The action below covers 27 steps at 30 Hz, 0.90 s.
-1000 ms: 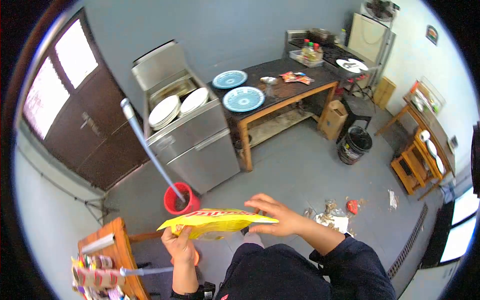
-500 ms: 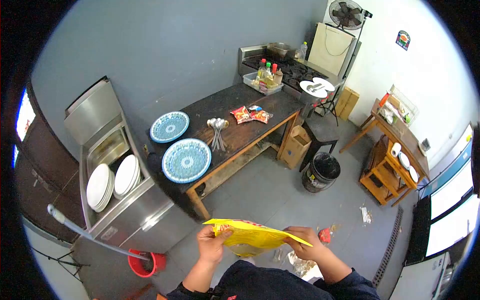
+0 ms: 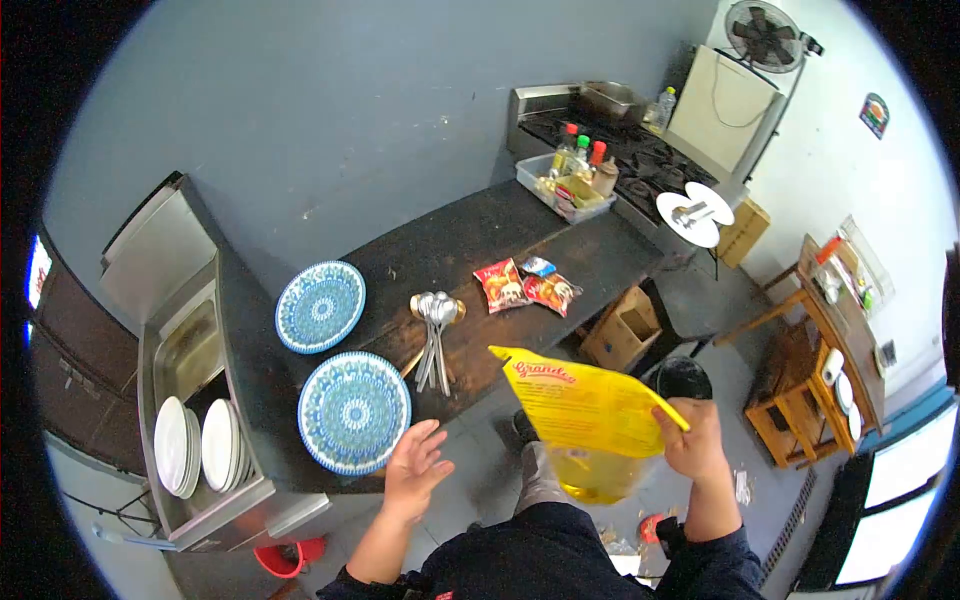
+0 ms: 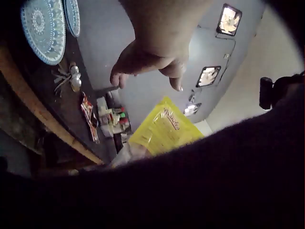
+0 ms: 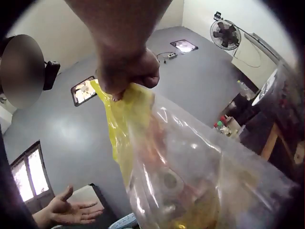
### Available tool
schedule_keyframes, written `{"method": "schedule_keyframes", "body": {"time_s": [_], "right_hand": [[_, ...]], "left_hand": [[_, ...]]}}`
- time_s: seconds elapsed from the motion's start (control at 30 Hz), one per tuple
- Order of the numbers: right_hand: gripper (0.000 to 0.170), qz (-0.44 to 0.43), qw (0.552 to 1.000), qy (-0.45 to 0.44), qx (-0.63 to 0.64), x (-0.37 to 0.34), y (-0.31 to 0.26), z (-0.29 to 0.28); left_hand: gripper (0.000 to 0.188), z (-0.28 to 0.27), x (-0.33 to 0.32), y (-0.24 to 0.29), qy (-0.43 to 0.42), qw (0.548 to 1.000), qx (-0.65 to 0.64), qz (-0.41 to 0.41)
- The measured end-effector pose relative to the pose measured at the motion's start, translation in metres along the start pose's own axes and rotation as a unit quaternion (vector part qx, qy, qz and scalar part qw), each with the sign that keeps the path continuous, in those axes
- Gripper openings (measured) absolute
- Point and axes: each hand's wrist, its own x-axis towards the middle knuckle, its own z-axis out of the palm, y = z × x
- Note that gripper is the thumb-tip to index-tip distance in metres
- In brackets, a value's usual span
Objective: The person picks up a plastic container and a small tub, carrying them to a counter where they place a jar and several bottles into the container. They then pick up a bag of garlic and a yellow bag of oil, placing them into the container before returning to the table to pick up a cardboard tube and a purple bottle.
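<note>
My right hand (image 3: 692,440) grips the top right corner of a yellow and clear plastic bag (image 3: 590,400) with red lettering. The bag hangs in front of my body, and in the right wrist view its see-through side (image 5: 190,148) shows yellowish contents low down. Fingers spread, my left hand (image 3: 412,470) is off the bag, beside the nearer blue patterned plate (image 3: 354,412). A second blue plate (image 3: 320,306) lies behind that one on the dark table (image 3: 420,240). To their right is a bunch of spoons (image 3: 434,340), then small red snack packets (image 3: 502,286).
White plates (image 3: 176,450) stand in the steel unit at left. A clear bin of bottles (image 3: 570,185) sits at the table's far end by the stove (image 3: 645,150). A cardboard box (image 3: 625,330) and a black bucket (image 3: 685,378) are on the floor; a red bucket (image 3: 290,557) is lower left.
Both hands were on the bag half a second ago; my left hand has let go and moved left. The bag now hangs from my right hand, and the table appears closer.
</note>
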Motion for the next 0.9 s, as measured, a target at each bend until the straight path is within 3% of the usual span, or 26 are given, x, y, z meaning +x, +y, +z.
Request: {"method": "schedule_keyframes", "body": {"time_s": [0.07,0.13,0.2,0.23,0.33,0.4,0.47,0.5,0.57,0.67,0.77,0.9], "right_hand": [[0.021,-0.015,1.000,0.001,-0.025,0.051,0.037,0.007],[0.004,0.018,0.999,-0.019,-0.029,0.104,0.065,0.010],[0.007,0.000,1.000,0.023,-0.001,0.164,0.090,0.023],[0.013,-0.041,0.998,0.007,-0.056,0.195,0.103,0.025],[0.017,-0.054,0.998,0.011,0.017,0.282,0.128,0.048],[0.021,-0.069,0.997,0.007,-0.019,0.334,0.150,0.072],[0.021,-0.168,0.979,0.115,0.004,0.384,0.173,0.109],[0.020,-0.139,0.986,0.091,0.000,0.404,0.179,0.123],[0.020,-0.086,0.995,0.047,-0.007,0.441,0.188,0.151],[0.016,-0.038,0.996,0.074,0.010,0.483,0.206,0.213],[0.014,-0.082,0.992,0.096,0.023,0.501,0.214,0.261],[0.025,-0.097,0.982,0.161,0.012,0.503,0.215,0.297]], "left_hand": [[0.059,-0.003,0.035,-0.001,0.003,1.000,0.019,0.003],[0.053,0.002,0.068,0.000,0.029,0.999,0.013,0.021],[0.051,0.011,0.100,0.005,0.072,0.997,-0.004,0.020],[0.049,0.016,0.116,0.007,0.104,0.994,0.008,0.021],[0.048,0.031,0.155,0.022,0.122,0.991,-0.004,0.061],[0.048,0.035,0.180,0.025,0.154,0.985,-0.009,0.072],[0.048,0.040,0.195,0.027,0.200,0.977,-0.004,0.078],[0.047,0.042,0.201,0.027,0.213,0.972,-0.011,0.093],[0.045,0.047,0.207,0.031,0.236,0.967,-0.001,0.099],[0.042,0.049,0.208,0.027,0.285,0.953,0.018,0.100],[0.041,0.052,0.205,0.025,0.323,0.941,0.017,0.102],[0.039,0.060,0.207,0.028,0.357,0.928,0.024,0.102]]}}
